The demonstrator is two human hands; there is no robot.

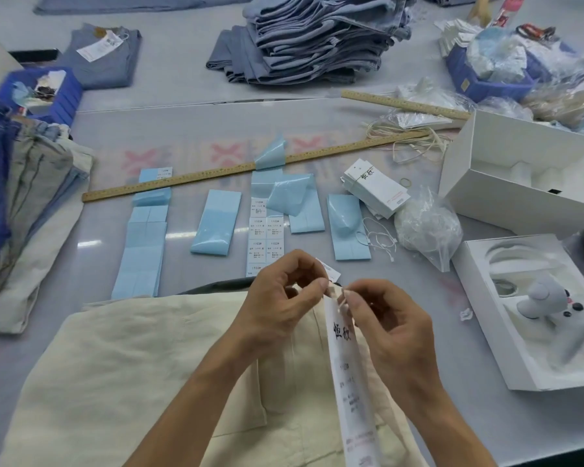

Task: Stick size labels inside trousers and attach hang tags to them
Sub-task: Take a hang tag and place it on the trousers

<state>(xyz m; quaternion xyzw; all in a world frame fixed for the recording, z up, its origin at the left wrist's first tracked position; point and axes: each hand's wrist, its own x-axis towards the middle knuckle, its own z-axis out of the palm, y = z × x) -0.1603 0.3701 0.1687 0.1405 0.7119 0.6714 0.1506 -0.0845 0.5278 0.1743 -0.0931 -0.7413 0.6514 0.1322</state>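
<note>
Cream cotton trousers point(122, 372) lie flat on the grey worktop point(189, 126), directly under both hands. Left hand point(284, 308) — fingers curled, thumb and forefinger pinching the top edge of a long white hang tag point(348, 369). Right hand point(388, 325) just beside it, fingertips nipping at the same top end of the tag; whether a string sits between them, cannot tell. The tag hangs down from the two grips toward the camera, printed face up, over the trouser fabric.

Just beyond the left grip: a sheet of white size labels point(267, 235), partly peeled. Pale blue backing strips point(216, 222) lie left and right of that sheet. Beyond and right of the right grip — a stack of hang tags point(376, 190), loose white tag strings point(378, 239), a clear bag point(429, 227). Far beyond both hands, a wooden ruler point(216, 173) and a pile of folded jeans point(317, 38).
</note>
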